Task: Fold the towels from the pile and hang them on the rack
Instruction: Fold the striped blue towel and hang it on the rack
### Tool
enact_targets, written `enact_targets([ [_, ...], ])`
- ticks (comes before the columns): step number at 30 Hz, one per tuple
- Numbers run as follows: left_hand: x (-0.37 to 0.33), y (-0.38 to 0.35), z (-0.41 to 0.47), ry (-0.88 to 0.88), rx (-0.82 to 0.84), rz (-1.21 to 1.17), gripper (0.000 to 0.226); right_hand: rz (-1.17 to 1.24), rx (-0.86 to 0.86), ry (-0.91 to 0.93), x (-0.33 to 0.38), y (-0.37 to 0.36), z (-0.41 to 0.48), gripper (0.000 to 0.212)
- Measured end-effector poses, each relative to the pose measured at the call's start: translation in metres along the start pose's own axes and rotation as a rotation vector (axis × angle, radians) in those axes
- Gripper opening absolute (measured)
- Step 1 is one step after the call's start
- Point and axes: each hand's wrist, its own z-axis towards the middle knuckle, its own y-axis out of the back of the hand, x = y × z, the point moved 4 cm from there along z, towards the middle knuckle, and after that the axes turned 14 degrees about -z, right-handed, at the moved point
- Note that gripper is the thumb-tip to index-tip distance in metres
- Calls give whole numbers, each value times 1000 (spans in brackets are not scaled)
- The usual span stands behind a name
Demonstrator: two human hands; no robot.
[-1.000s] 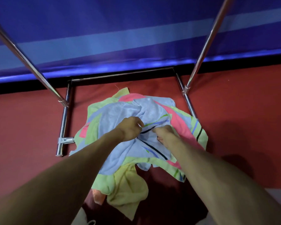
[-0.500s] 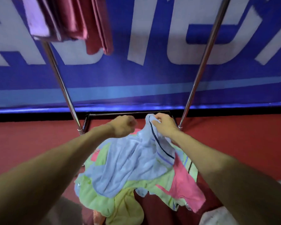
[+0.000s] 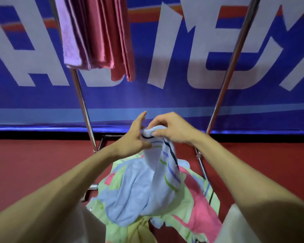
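Just below the right hand [image 3: 172, 130], the light blue towel [image 3: 154, 169] hung from its bunched top edge, pinched between that hand's thumb and curled fingers. The left hand [image 3: 134, 137], fingers straight, touched the same edge alongside. Beneath both hands lay the pile [image 3: 198, 200]; above the left hand, folded towels [image 3: 102, 39] hung on the rack [image 3: 229, 67].

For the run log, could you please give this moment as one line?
right hand: pinches blue towel above pile | left hand: fingers straight, touches it | rack: folded towels hanging
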Motion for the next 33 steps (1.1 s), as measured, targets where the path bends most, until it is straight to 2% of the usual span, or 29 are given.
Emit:
enact_targets([
  [3,4,2,1,98,28,-109,85,142,-24,12,5,2,0,28],
  [6,4,6,-4,109,7,18,54,193,-50,9,5,8,-3,31],
  [11,-2,3,-7,84,34,-169,27,151,-121,-29,-3,16,-9,22],
  [13,-4,5,-8,51,6,-123,15,115,-145,-48,-7,17,-10,20],
  [16,-6,11,-8,-67,-76,130,30,58,-149,-73,-13,18,-13,20],
  [18,-8,13,-9,-123,-75,146,36,-4,-112,-83,-17,17,-16,19],
  [20,-12,12,-11,-132,-74,44,33,-106,-58,-81,-21,13,-18,16],
  [22,-18,9,-10,-132,-104,-101,21,-214,-18,-69,-22,8,-18,13],
  [26,-29,8,-9,-77,-190,-369,24,-241,-15,-55,-16,5,-15,47],
  [31,-43,23,-14,-58,-182,-691,32,-300,56,-120,-22,-13,-11,52],
  [33,-47,38,-15,-113,-293,-751,34,-317,109,-150,-26,-21,-11,50],
])
